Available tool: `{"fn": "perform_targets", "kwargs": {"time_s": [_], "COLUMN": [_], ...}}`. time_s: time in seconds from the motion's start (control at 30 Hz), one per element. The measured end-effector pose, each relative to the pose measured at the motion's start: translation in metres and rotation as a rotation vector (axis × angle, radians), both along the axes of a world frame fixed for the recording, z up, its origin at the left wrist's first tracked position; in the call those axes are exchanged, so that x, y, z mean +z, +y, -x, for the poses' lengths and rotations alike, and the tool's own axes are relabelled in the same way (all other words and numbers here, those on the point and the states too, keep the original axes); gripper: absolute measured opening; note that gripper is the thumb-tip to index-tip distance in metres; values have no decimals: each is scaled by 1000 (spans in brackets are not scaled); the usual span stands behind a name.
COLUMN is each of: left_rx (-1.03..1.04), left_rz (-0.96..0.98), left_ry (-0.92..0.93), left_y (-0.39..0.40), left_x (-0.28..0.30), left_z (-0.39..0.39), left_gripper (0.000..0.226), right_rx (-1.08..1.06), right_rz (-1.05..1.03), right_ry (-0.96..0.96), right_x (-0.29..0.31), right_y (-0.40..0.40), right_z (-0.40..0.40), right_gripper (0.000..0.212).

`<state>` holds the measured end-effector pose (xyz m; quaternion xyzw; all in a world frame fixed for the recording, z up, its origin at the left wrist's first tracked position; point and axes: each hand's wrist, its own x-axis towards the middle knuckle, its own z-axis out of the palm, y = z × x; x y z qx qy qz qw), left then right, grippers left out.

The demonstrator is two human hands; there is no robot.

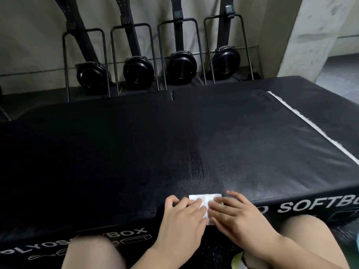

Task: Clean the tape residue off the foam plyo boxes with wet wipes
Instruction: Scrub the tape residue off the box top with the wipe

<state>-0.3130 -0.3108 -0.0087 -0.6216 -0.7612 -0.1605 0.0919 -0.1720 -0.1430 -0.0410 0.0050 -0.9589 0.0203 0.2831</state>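
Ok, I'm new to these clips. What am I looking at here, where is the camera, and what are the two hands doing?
There is no machine here: a person wears one camera on the head, looking down at their own hands. They sit in front of a black foam box with white lettering on its side. Both hands press a white wipe flat near the front edge, left hand and right hand, fingers mostly straight. A white strip runs along the right side. Black exercise machines stand behind.
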Motion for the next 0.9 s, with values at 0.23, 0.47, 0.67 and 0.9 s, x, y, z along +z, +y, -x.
{"fn": "perform_targets", "kwargs": {"time_s": [0.23, 0.47, 0.67, 0.9], "left_rx": [65, 192, 191, 57], "left_rz": [-47, 53, 168, 105], "left_ry": [58, 143, 102, 85], "left_y": [20, 83, 94, 65], "left_x": [-8, 7, 20, 5], "left_z": [20, 75, 85, 54], "left_gripper": [7, 13, 8, 29], "right_rx": [-16, -157, -152, -69], "right_rz": [29, 42, 181, 139], "right_ry": [72, -9, -97, -63], "right_x": [-21, -3, 10, 8], "right_y": [19, 69, 77, 52], "right_z": [35, 107, 116, 74], "right_gripper": [23, 27, 24, 22]}}
